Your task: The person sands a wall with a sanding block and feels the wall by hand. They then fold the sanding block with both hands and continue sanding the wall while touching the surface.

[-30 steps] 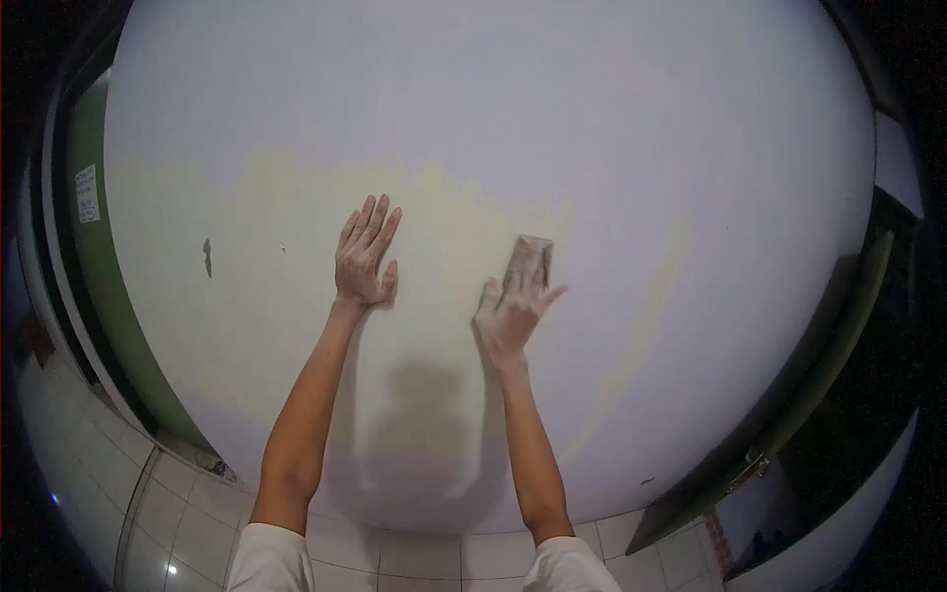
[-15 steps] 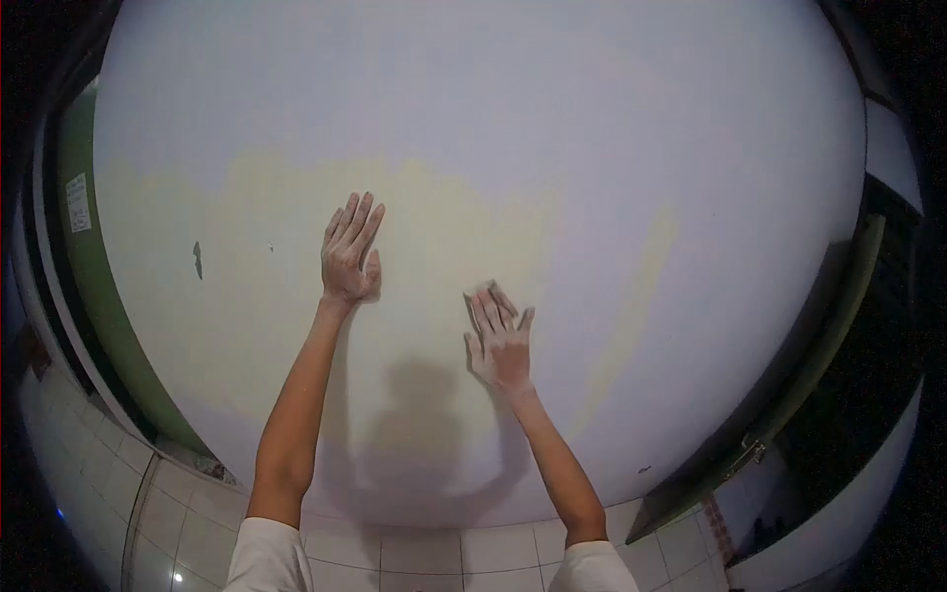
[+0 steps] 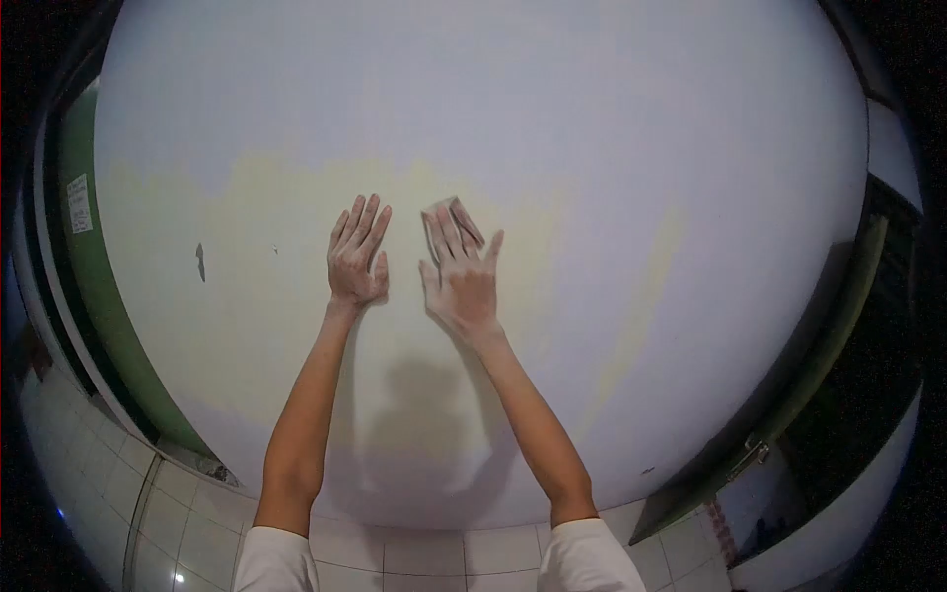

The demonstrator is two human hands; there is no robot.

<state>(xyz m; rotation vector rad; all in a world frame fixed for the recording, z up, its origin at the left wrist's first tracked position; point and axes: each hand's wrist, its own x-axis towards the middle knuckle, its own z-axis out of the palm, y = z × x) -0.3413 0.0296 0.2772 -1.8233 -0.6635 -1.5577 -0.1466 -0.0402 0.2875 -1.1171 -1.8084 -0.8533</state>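
My left hand (image 3: 359,259) lies flat on the wall (image 3: 473,118), its fingers stretched upward and nothing in it. To its right, my right hand (image 3: 464,276) presses a thin greyish sheet (image 3: 468,223) against the wall, with the fingers over it and the thumb and little finger spread. The sheet's edges show around the fingertips; its underside is hidden. Pale dust covers both hands. Around them the wall has a yellowish patch (image 3: 286,326) within the whitish-lilac paint.
A dark chipped mark (image 3: 200,261) is on the wall at left. A green frame (image 3: 118,296) with a paper note (image 3: 79,203) stands at the far left. An open door (image 3: 819,365) is at right. Tiled floor (image 3: 424,557) lies below.
My right hand went down and left with the sheet, then up and further left, close to my left hand. My left hand stays flat in about the same place on the wall.
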